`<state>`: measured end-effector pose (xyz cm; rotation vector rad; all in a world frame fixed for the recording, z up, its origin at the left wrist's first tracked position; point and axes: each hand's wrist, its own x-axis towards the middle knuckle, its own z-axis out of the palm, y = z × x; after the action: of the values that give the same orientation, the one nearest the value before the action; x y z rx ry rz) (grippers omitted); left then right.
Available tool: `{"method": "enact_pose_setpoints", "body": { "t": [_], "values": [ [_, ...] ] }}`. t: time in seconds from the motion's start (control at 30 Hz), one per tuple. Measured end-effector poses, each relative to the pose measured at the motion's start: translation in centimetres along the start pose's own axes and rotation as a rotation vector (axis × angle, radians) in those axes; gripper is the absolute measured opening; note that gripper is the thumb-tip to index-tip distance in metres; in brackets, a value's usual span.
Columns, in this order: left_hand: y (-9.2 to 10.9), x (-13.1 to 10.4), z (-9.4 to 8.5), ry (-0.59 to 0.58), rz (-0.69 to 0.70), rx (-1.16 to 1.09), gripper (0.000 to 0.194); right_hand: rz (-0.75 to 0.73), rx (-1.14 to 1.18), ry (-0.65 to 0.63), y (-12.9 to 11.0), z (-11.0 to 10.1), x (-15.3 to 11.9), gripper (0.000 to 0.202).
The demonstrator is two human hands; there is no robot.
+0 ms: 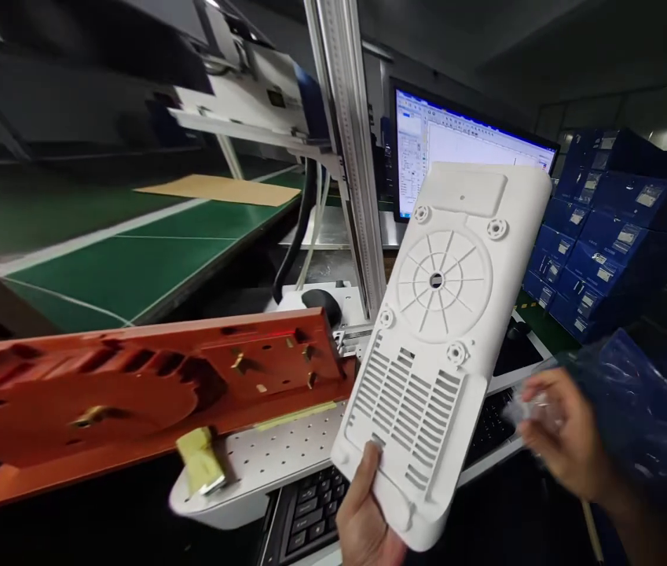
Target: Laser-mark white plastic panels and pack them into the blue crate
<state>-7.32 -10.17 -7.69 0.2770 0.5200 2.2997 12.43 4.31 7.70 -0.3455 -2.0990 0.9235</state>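
Observation:
My left hand grips the lower end of a white plastic housing, its thumb on the front face. The housing stands tilted up, showing vent slots, a round ribbed disc with a centre hole, and several screw bosses. To its right, my right hand has its fingers closed on a crumpled clear plastic bag, which spreads out beside and behind the wrist. The right hand is apart from the housing.
An orange fixture with brass pieces stands at left on a perforated plate; a yellow-wrapped piece lies there. Around are a black keyboard, a metal column carrying a machine head, a monitor and stacked blue boxes.

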Motion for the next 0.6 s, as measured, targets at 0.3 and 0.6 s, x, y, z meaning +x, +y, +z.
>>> {"method": "enact_pose_setpoints", "body": {
  "t": [0.3,0.6],
  "values": [
    [-6.9,-0.5,3.0,0.072,-0.231,0.187,0.070,0.127,0.256,0.251,1.0,8.5,-1.1,0.040],
    [0.8,1.1,2.0,0.052,0.285,0.782,0.083,-0.541,-0.619,0.244,4.1,-3.8,0.2,0.024]
  ]
}}
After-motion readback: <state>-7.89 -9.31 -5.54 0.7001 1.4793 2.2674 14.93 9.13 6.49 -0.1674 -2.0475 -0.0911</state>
